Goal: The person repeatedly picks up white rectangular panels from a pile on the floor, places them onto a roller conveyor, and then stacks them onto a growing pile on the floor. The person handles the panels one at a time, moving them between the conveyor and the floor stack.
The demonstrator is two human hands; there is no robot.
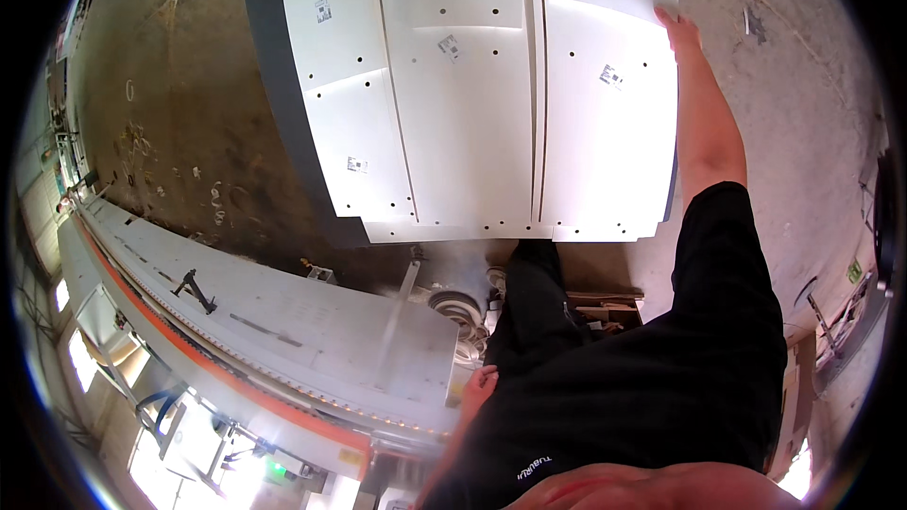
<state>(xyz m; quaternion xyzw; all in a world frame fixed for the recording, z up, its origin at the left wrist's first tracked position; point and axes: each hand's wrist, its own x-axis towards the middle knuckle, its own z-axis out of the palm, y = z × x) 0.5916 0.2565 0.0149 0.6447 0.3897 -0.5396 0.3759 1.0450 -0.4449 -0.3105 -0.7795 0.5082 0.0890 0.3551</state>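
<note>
White panels (472, 132), seemingly lengthwise away.

A long orange-striped machine (283, 310) flanks brown floor (198, 123).

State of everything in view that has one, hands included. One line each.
White panels: stacked in side-by-side rows, drilled with holes
Labels: stuck on panel faces
Dark board: beneath the white panels, jutting out at left
Right hand: on the stack's right edge; firmness of grip unclear
Left hand: low beside the body, fingers curled, nothing visibly held
Green light: lit
</note>
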